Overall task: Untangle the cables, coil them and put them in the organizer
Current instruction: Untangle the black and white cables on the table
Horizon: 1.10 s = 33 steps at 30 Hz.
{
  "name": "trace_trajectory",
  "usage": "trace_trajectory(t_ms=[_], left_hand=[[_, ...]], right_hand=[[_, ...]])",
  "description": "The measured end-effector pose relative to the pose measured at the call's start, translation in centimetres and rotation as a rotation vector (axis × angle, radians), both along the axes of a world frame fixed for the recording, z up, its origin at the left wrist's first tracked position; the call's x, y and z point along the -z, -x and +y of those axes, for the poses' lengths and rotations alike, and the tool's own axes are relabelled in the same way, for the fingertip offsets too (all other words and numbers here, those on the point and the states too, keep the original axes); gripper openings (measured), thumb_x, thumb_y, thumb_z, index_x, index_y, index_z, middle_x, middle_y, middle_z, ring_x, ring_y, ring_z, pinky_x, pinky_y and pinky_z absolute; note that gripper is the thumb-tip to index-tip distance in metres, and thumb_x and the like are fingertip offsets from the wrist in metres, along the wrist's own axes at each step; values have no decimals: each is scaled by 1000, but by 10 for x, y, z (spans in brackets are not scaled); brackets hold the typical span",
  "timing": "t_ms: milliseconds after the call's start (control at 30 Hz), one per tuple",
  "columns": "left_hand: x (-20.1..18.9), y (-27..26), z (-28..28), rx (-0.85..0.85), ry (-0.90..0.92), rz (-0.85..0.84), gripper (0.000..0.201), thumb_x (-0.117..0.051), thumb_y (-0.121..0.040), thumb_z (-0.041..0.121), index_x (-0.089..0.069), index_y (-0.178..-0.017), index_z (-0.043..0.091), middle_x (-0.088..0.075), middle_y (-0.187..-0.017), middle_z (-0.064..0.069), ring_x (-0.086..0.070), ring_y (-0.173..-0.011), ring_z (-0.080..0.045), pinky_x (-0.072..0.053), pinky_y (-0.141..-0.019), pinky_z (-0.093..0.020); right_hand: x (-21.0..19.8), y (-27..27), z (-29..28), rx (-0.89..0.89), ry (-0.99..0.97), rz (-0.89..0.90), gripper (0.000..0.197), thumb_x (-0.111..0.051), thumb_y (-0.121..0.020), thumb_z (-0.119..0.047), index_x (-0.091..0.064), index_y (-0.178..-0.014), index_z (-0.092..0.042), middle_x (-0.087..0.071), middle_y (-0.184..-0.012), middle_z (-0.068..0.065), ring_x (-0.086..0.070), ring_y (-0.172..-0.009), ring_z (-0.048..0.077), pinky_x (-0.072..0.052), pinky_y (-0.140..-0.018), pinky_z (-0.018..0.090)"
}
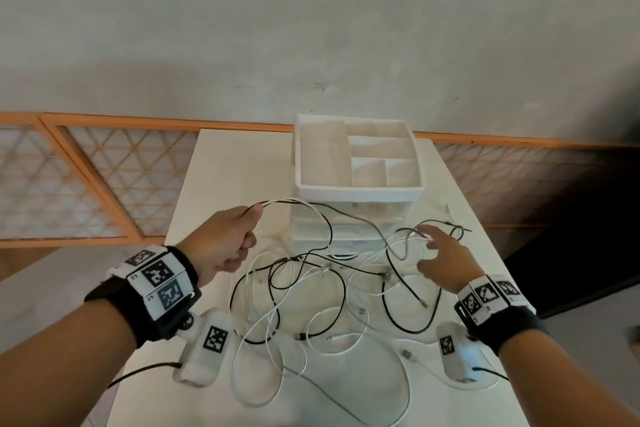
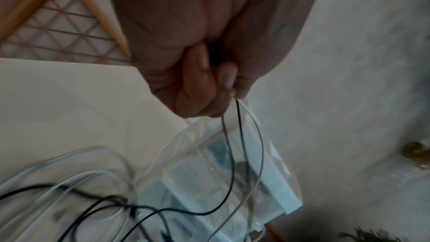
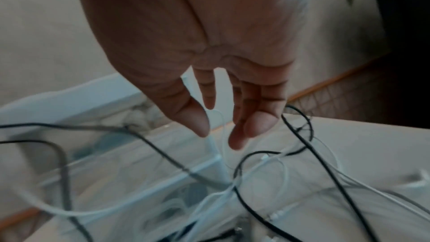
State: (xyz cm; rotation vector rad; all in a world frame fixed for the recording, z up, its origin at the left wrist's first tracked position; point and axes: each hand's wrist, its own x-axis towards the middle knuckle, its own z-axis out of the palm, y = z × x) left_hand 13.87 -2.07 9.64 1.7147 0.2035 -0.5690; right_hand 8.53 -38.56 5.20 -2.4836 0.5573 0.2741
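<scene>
Both forearms are reaching in from the bottom corners of the head view. At centre left the left hand [image 1: 221,243] is pinching a black and a white strand of the cables [image 1: 311,298], lifting them off the table [image 1: 221,163]. At centre right the right hand [image 1: 443,260] is hovering with fingers spread, gripping nothing, closer to the right-hand knot. Strands are running left to right between the hands, below the organizer [image 1: 358,185].
</scene>
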Motion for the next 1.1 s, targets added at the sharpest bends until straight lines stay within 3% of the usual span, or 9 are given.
trace_trajectory(t_ms=[167, 267, 367, 500, 633, 733, 800, 967, 1100], left_hand=[[-33, 17, -25, 389, 14, -162, 30, -49, -103, 35, -53, -79, 17, -36, -61, 6, -28, -47, -9, -23, -43, -21], [-42, 31, -40, 609, -3, -318, 27, -45, -104, 30, -60, -90, 13, -41, -57, 6, -38, -51, -10, -35, -50, -22], [-33, 32, -28, 539, -14, -299, 24, -45, -105, 25, -65, -99, 12, -37, -55, 6, -37, -51, -12, -36, -50, -25], [18, 40, 1, 488, -417, -253, 25, -46, -102, 21, -68, -92, 13, -43, -53, 10, -39, -44, -6, -29, -43, -17], [99, 73, 8, 647, -756, -193, 15, -50, -91, 22, -58, -80, 25, -64, -81, 2, -64, -83, -24, -43, -66, -23], [126, 92, -4, 736, -813, -68, 49, -51, -87, 18, -54, -132, 37, -60, -133, -4, -58, -122, -28, -48, -98, -32], [133, 96, -13, 742, -919, -78, 58, -49, -92, 18, -40, -145, 38, -51, -141, -7, -54, -127, -30, -46, -102, -35], [140, 93, -26, 761, -1054, -172, 31, -48, -94, 28, -57, -123, 28, -60, -117, -9, -62, -109, -30, -49, -90, -36], [112, 75, -34, 659, -801, -187, 9, -61, -89, 31, -66, -94, 25, -68, -92, 1, -65, -88, -21, -50, -77, -27]], right_hand=[[-35, 11, 75, -205, -256, -288, 67, -78, -82, -24, -46, -138, -41, -70, -75, -2, -63, -67, 6, -48, -71, 20], [-34, 16, 116, -365, -483, -181, 51, -80, -81, -22, -57, -124, -38, -64, -64, 3, -53, -51, 13, -46, -54, 25], [-15, 11, 111, -176, -481, -104, 1, -66, -84, -12, -65, -83, -11, -62, -59, 7, -48, -45, 20, -47, -53, 37], [0, 14, 82, 155, -346, -276, 19, -63, -84, -10, -66, -97, -23, -75, -71, 1, -67, -49, 21, -60, -60, 40], [10, 30, 99, -27, -360, -274, 44, -66, -86, -14, -56, -120, -40, -75, -77, -4, -70, -58, 17, -56, -63, 31], [23, 42, 116, -190, -383, -197, 43, -66, -87, -15, -56, -121, -39, -75, -77, -4, -69, -63, 20, -60, -73, 39], [25, 49, 121, -241, -413, -152, 41, -67, -87, -15, -58, -120, -38, -75, -78, -3, -69, -62, 20, -59, -71, 35], [13, 59, 120, -225, -481, -181, 23, -65, -89, -12, -69, -103, -30, -75, -77, 1, -67, -63, 28, -50, -55, 20], [2, 62, 114, -303, -476, -251, 12, -71, -87, -14, -74, -83, -25, -70, -67, 5, -58, -53, 13, -50, -57, 24]])
